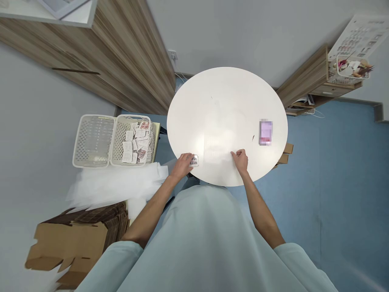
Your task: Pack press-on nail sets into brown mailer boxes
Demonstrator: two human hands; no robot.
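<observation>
At the near left edge of the white round table, my left hand is closed on a small clear pack. Small dark pieces show in rows inside the pack; its left part is hidden under my fingers. My right hand is over the near right part of the table, thumb and fingers pinched together. Between the hands, a faint see-through rectangle, perhaps a clear plastic bag, lies on the tabletop. Whether my right fingertips hold its edge is too faint to tell.
A blurred purple item lies on the table's right side. Left of the table, one white basket holds many small packs, another clear plastic trays. White plastic bags and folded cardboard boxes sit nearer. Wooden cabinets stand behind.
</observation>
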